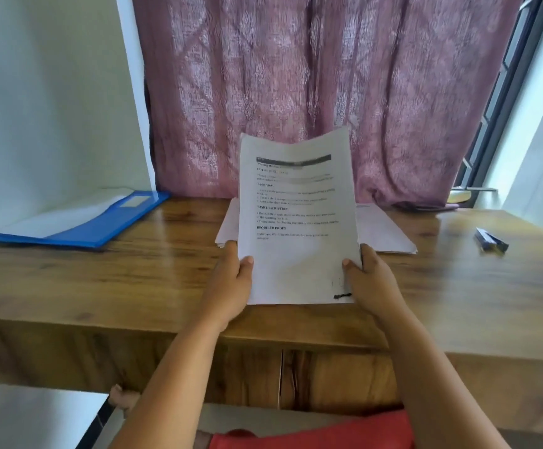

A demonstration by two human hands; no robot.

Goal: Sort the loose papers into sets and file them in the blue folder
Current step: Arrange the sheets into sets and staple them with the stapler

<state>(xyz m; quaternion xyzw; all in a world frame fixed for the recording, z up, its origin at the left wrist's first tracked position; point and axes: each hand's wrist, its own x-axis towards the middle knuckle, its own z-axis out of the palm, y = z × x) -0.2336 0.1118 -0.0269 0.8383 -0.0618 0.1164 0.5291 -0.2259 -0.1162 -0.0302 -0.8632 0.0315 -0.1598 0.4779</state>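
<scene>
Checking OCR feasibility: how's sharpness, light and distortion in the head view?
Head view: bold headings on the held white printed sheets are readable, body text smeared; daylight from the right window glares on the wooden desk; wide-angle bends the edges; the dark pen-like object is blurred.

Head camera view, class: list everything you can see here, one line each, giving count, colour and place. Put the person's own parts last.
Held sheets: one thin set, white with black print, upright over the table's middle.
Paper pile: one, white, flat on the table behind the held sheets.
Blue folder: one, blue, lying open at the table's far left, a white sheet inside.
Stapler-like object: one, dark, far right of the table; too blurred to name surely.
Table: one, brown wood.
Curtain: one, mauve, behind the table.
Left hand: holds the sheets' left edge, thumb in front.
Right hand: holds the sheets' right edge, thumb in front.
</scene>
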